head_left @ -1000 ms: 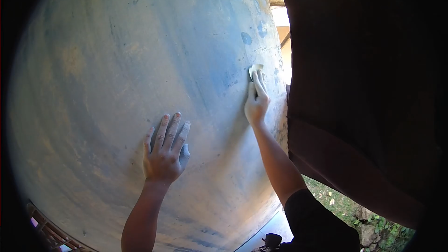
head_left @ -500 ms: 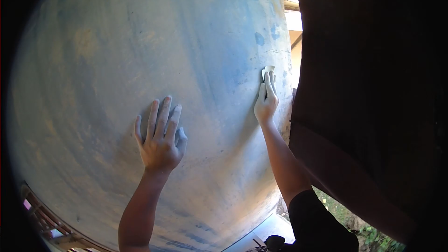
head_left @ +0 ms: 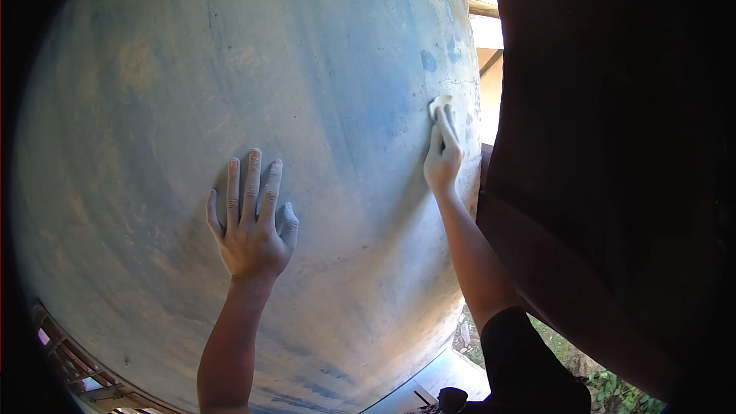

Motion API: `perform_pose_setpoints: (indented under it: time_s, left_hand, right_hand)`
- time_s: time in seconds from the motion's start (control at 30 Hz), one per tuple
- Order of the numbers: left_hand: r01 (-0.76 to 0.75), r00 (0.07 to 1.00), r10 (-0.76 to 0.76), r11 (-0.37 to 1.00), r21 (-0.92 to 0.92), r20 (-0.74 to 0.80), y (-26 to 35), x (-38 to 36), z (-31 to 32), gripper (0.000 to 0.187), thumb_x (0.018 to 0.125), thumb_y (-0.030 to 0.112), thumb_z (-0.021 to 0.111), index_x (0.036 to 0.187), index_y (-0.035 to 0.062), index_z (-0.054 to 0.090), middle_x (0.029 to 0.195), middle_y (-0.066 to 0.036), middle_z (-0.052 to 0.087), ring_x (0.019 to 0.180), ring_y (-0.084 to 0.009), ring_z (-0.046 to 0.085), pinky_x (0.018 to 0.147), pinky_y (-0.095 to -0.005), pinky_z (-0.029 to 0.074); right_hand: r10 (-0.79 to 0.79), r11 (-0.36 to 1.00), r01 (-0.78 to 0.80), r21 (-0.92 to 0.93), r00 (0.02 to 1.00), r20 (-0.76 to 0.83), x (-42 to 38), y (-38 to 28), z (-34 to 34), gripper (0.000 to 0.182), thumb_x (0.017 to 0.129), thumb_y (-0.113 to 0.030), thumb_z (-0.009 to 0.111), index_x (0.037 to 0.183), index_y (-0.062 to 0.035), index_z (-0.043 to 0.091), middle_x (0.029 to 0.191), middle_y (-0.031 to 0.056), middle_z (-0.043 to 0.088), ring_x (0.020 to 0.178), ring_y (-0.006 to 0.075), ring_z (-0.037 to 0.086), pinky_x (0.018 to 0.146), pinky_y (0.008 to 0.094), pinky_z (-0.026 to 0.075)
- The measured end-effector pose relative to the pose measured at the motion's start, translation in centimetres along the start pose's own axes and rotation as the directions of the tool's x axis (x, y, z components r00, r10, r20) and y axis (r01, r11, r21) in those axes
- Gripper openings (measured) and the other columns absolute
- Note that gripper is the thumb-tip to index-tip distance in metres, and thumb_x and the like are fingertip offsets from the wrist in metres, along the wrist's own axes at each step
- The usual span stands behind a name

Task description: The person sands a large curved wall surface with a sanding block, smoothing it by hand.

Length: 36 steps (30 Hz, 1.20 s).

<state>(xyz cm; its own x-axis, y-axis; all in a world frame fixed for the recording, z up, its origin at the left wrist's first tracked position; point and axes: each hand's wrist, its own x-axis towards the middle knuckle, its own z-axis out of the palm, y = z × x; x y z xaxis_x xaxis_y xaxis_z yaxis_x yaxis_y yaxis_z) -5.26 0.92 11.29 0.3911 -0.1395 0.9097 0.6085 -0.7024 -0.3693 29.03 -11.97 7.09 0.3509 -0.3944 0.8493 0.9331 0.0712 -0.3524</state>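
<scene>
A large wall (head_left: pixel 337 207) with blue and whitish patches fills most of the view. My left hand (head_left: pixel 251 218) lies flat against it, fingers spread and coated in pale dust, with nothing in it. Near the wall's right edge, my right hand (head_left: pixel 443 155) is raised and presses a small white pad (head_left: pixel 439 103) to the surface under its fingertips. Pale dust covers this hand too.
A dark panel (head_left: pixel 598 146) stands along the right side. Beyond the wall's edge are a bright opening and a roof beam (head_left: pixel 483 8). Green plants (head_left: pixel 609 387) show at the lower right, and a slatted wooden frame (head_left: pixel 84 372) at the lower left.
My left hand has shifted slightly left and up on the wall. My right hand and the white pad have moved up a little.
</scene>
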Motion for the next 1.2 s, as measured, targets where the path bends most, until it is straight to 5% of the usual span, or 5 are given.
perform_pose_setpoints:
  time_s: [0.4,0.7,0.87,1.0,1.2]
  left_hand:
    - [-0.042,0.999,0.042,0.999,0.016,0.033,-0.1,-0.3,-0.4,0.063,0.093,0.027,0.065,0.155,0.0217,0.055,0.169,-0.006,0.043,0.158,-0.0299,0.035,0.126,-0.0559,0.022]
    - [-0.082,0.995,0.081,0.997,0.016,0.049,0.3,-0.6,-0.4,0.061,0.093,0.028,0.064,0.154,0.0216,0.056,0.169,-0.006,0.044,0.158,-0.0298,0.037,0.126,-0.0563,0.024]
    - [-0.087,0.994,0.086,0.996,0.004,0.072,-0.2,-0.8,-1.3,0.061,0.093,0.028,0.065,0.153,0.0224,0.057,0.169,-0.005,0.044,0.158,-0.0296,0.037,0.126,-0.0562,0.024]
    - [-0.101,0.993,0.096,0.993,0.061,0.067,-1.5,-1.7,-0.2,0.058,0.097,0.032,0.059,0.154,0.0252,0.056,0.17,-0.004,0.043,0.158,-0.0292,0.036,0.126,-0.0563,0.023]
    - [-0.072,0.993,0.061,0.991,0.113,0.099,-0.6,-1.7,-0.6,0.057,0.1,0.036,0.053,0.155,0.026,0.055,0.17,-0.004,0.042,0.158,-0.0294,0.035,0.126,-0.0557,0.023]
  right_hand:
    - [-0.531,0.847,0.467,0.254,0.765,0.365,-7.2,-3.6,1.0,0.044,0.101,-0.006,0.066,0.144,-0.0155,0.066,0.157,0.0109,0.054,0.148,0.0359,0.048,0.123,0.0514,0.043]
    - [0.188,0.931,-0.26,0.256,0.943,0.274,-3.0,-5.2,3.3,0.032,0.102,0.0,0.059,0.132,0.0016,0.07,0.147,0.025,0.059,0.141,0.0417,0.054,0.121,0.0513,0.047]
    - [-0.551,0.834,0.463,0.298,0.675,0.492,-8.3,-8.0,-0.5,0.041,0.099,-0.009,0.069,0.139,-0.0153,0.068,0.159,0.0048,0.054,0.148,0.0326,0.049,0.121,0.053,0.047]
    - [0.174,0.948,-0.269,0.171,0.887,0.429,-6.2,0.7,1.1,0.031,0.104,-0.006,0.061,0.132,-0.0093,0.073,0.15,0.0202,0.06,0.143,0.0321,0.056,0.114,0.0433,0.054]
    - [0.088,0.996,-0.087,-0.005,0.993,0.083,0.8,-1.6,2.5,0.03,0.107,-0.008,0.055,0.132,0.0009,0.069,0.15,0.0217,0.057,0.143,0.0412,0.052,0.123,0.0488,0.043]
